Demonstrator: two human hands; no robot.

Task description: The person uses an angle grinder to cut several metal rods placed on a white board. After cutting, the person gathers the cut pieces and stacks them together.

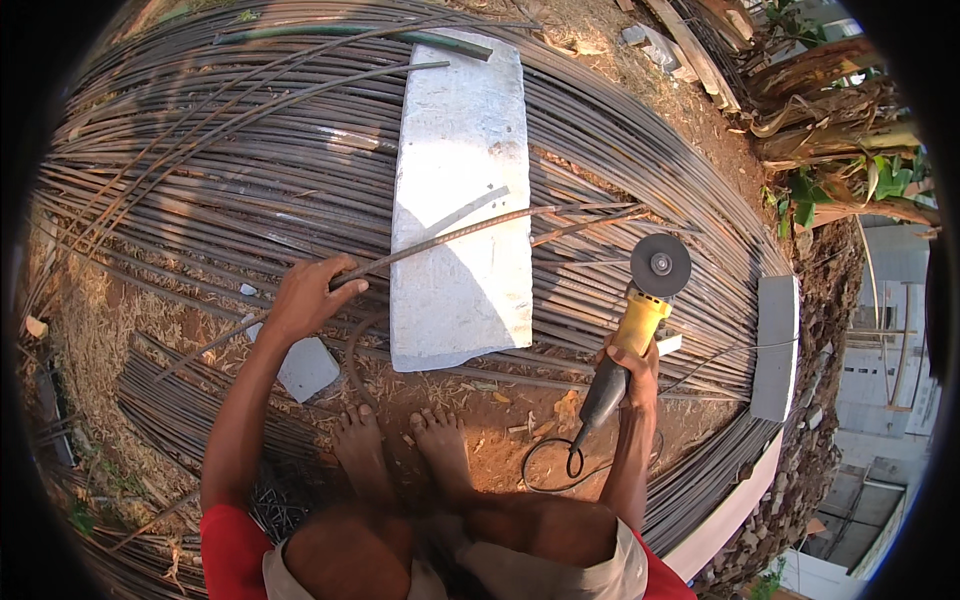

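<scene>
My left hand (312, 292) is closed round a ribbed steel rebar (455, 235), which slants up to the right across a white block (462, 140). The bar's shadow falls on the block's pale face. At the right, my right hand (632, 368) grips an angle grinder (632, 335) by its dark body; the front housing is yellow. Its grey cutting disc (660, 265) points away from me, to the right of the block and apart from the held bar. Whether the disc is spinning I cannot tell. A black cord (530, 470) loops down from the grinder's rear end.
Long rebars (240, 190) lie bundled under and around the block. A green bar (350, 35) rests over its far end. Another pale block (778, 345) sits at the right, and a small slab (308, 370) lies by my bare feet (440, 440). Wooden planks (690, 50) are at the far right.
</scene>
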